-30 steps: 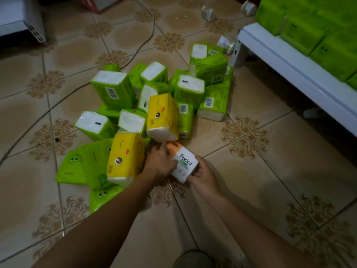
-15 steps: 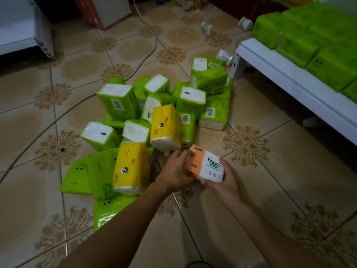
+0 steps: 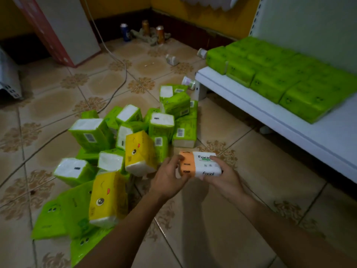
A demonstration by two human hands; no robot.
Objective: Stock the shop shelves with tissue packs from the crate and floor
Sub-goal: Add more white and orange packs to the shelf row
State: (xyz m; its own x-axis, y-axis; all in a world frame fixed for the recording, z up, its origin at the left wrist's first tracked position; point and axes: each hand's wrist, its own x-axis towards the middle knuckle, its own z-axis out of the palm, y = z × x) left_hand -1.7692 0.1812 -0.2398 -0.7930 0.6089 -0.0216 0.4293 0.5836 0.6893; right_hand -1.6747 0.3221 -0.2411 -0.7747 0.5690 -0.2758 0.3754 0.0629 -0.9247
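Facial pack (image 3: 201, 164): white with an orange end, held in both my hands just right of the pile (image 3: 135, 132), clear of the floor.

Left hand (image 3: 170, 178) grips the orange end, fingers curled round it. Right hand (image 3: 225, 176) grips the white end, one digit hooked over the top, palm below. Both forearms come in from the bottom edge.

Versus half a second ago: the pack lies more level, long side across. My view has tilted up, so the cans (image 3: 160, 34) beyond the pile and the wall corner now show.

Most of my right fingers are hidden under the pack. One digit cuts the top "Facial" label; the small print is unreadable. The shelf (image 3: 270, 120), right of the pile, runs off frame. Its green packs (image 3: 280, 74) are blurred.
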